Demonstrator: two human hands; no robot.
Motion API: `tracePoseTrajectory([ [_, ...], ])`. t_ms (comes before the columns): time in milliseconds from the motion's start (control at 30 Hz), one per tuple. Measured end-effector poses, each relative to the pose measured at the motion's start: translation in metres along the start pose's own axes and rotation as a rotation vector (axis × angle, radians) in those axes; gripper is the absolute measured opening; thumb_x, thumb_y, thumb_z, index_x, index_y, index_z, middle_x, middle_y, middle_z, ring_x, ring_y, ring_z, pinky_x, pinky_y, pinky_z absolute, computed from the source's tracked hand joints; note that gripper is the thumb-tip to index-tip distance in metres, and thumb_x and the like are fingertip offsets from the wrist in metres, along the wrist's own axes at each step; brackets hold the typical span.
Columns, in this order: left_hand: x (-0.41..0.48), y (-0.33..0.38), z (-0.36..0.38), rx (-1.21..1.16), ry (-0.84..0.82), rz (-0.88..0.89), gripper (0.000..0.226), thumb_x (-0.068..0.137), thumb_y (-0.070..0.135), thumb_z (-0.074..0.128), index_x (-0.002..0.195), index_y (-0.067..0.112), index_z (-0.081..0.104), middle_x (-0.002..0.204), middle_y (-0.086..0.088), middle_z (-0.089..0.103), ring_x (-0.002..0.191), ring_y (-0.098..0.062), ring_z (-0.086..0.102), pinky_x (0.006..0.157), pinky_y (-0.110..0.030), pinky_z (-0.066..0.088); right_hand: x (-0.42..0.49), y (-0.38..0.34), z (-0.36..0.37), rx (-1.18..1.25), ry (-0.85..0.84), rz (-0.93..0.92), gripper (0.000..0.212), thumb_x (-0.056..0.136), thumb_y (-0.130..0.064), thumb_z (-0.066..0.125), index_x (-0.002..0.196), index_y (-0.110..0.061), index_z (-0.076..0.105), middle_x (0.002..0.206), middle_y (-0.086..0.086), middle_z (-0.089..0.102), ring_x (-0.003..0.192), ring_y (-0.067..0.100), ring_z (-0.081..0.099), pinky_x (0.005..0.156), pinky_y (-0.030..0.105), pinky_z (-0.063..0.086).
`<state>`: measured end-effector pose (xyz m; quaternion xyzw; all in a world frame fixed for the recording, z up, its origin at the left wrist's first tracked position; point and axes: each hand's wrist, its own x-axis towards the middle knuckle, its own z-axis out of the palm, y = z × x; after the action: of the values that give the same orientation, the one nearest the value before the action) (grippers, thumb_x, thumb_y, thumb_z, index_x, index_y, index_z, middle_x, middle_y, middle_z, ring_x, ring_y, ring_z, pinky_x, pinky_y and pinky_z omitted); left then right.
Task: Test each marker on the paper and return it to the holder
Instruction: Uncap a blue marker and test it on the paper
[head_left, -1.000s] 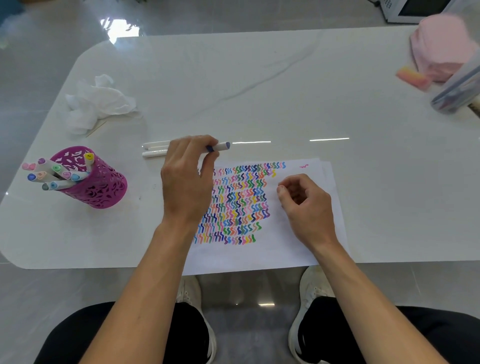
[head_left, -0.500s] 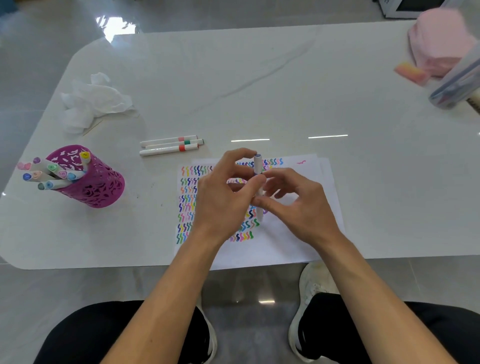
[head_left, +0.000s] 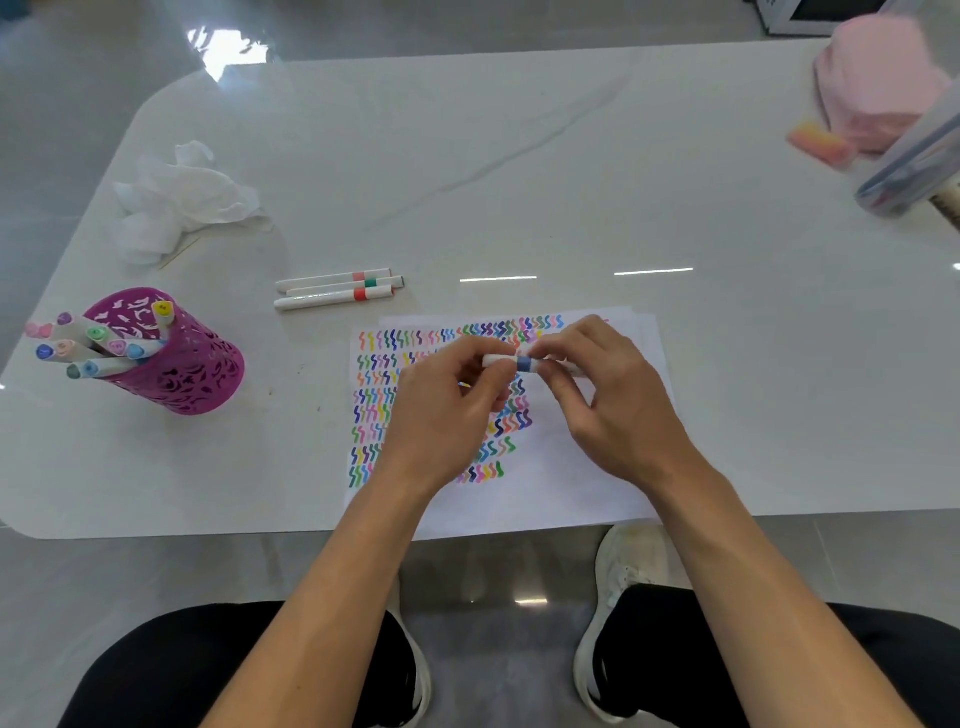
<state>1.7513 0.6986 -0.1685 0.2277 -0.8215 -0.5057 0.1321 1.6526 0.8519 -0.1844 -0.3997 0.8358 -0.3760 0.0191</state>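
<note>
A white marker with a blue band (head_left: 523, 363) lies level above the paper (head_left: 550, 467), held between both hands. My left hand (head_left: 447, 410) pinches its left end and my right hand (head_left: 608, 400) pinches its right part; most of the barrel is hidden by fingers. The paper is covered with rows of coloured squiggles. A magenta perforated holder (head_left: 182, 358) stands at the left with several markers in it. Three white markers (head_left: 337, 288) lie side by side on the table above the paper's left corner.
A crumpled white tissue (head_left: 176, 200) lies at the far left of the white table (head_left: 519, 171). A pink cloth (head_left: 878, 83), a pink-orange eraser (head_left: 818, 143) and a clear plastic container (head_left: 914, 166) sit at the far right. My knees and shoes show below the table edge.
My left hand lifted the blue-banded marker from the row on the table and carried it over the paper. My right hand rose from the paper and took the other end; the marker turned level.
</note>
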Motion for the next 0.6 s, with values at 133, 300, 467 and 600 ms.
tracePoseTrajectory([
  [133,-0.0017,0.0001,0.0013,0.023,-0.038,0.011,0.010,0.096,0.028,0.067,0.102,0.027,0.075,0.075,0.014,0.072,0.070,-0.001,0.070,0.067,-0.015,0.056,-0.0025,-0.0052,0.0044,0.051,-0.086,0.093,0.013,0.109,-0.032,0.048,0.108,-0.020,0.052,0.094,-0.004,0.063,0.080,0.016,0.063,0.068,0.034,0.055],
  [300,-0.0032,-0.0019,0.0026,-0.019,-0.045,-0.002,0.010,0.095,0.025,0.069,0.102,0.026,0.076,0.074,0.014,0.073,0.068,0.002,0.070,0.064,-0.008,0.051,-0.0018,-0.0054,0.0031,0.045,-0.198,0.111,0.038,0.106,-0.049,0.037,0.112,-0.021,0.061,0.088,-0.012,0.062,0.076,0.006,0.060,0.066,0.022,0.044],
  [467,-0.0037,-0.0026,0.0037,-0.022,-0.050,-0.002,0.011,0.096,0.021,0.068,0.102,0.023,0.077,0.075,0.017,0.073,0.069,0.001,0.071,0.065,-0.007,0.051,-0.0003,-0.0003,-0.0004,0.113,-0.288,0.151,0.029,0.108,-0.038,0.046,0.104,-0.020,0.069,0.079,-0.016,0.062,0.072,0.003,0.058,0.064,0.018,0.040],
  [600,-0.0024,-0.0039,0.0020,-0.059,-0.043,-0.012,0.011,0.095,0.019,0.069,0.101,0.023,0.077,0.077,0.014,0.075,0.070,-0.001,0.073,0.068,-0.011,0.055,0.0007,-0.0003,-0.0039,0.154,-0.328,0.165,0.024,0.107,-0.037,0.052,0.110,-0.020,0.068,0.092,-0.006,0.070,0.083,0.012,0.066,0.072,0.031,0.052],
])
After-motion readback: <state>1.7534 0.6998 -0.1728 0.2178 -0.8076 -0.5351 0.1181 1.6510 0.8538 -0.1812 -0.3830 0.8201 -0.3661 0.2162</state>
